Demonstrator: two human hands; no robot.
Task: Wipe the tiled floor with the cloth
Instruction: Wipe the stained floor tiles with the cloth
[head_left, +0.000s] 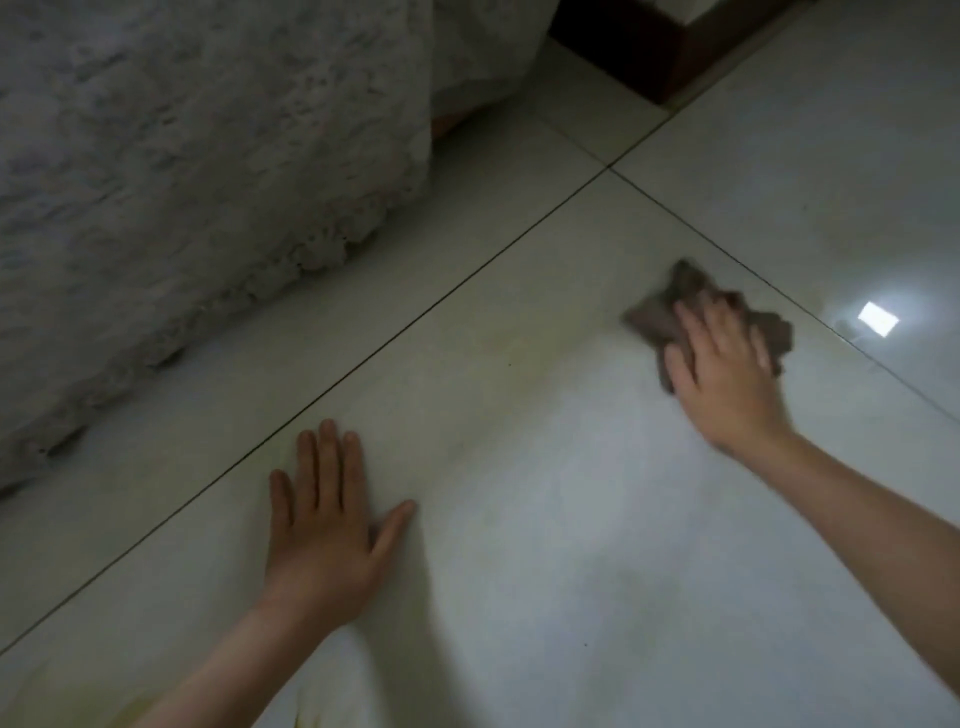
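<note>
The wiping seemed under way, not finished: the crumpled brown cloth (654, 317) lay beneath the right hand (727, 374), whose spread, blurred fingers pressed it flat without gripping, while the left hand (322, 535) rested open and empty nearer the person. Faint yellowish smears between the hands on the glossy pale tiled floor (519, 519) suggested more passes were needed. A white lace bed cover (182, 182) hung left of the left hand, dark wooden furniture (623, 41) stood far beyond the right, and a bright light reflection (878, 319) shone just right of the cloth.

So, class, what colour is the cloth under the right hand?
It is a greyish-brown crumpled cloth, seen best in the head view.
</note>
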